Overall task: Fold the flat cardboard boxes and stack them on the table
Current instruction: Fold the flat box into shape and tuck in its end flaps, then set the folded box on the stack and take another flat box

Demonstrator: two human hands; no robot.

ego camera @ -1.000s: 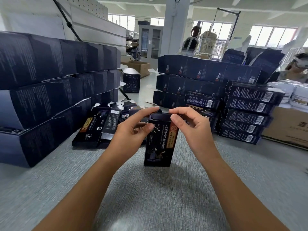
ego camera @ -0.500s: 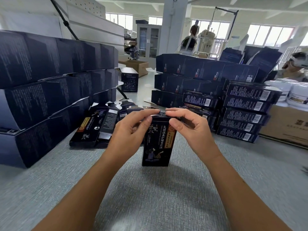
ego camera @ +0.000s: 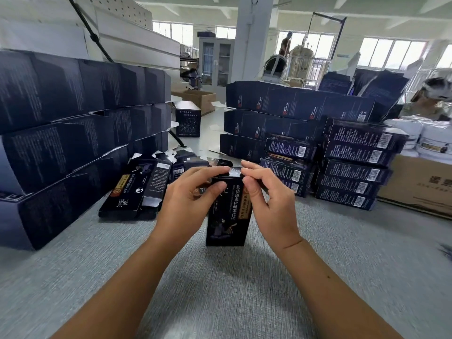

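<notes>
A small black cardboard box (ego camera: pixel 227 223) with gold lettering stands upright on the grey table (ego camera: pixel 220 289) in front of me. My left hand (ego camera: pixel 188 199) grips its upper left side, thumb on the front face. My right hand (ego camera: pixel 266 201) holds the upper right side, fingers pressing down on the top flap. Behind it lies a pile of flat unfolded boxes (ego camera: pixel 139 189). A stack of folded small boxes (ego camera: pixel 352 165) stands at the right.
Tall rows of larger dark boxes (ego camera: pixel 61 133) wall the left side, and more dark boxes (ego camera: pixel 293 111) stand behind the middle. A brown carton (ego camera: pixel 420 189) with white tubs (ego camera: pixel 430 138) on it sits far right. One dark box (ego camera: pixel 187 122) stands farther back.
Both hands have closed in on the box's top, and the top flap has gone from raised to pressed down. The box stays upright in the same spot.
</notes>
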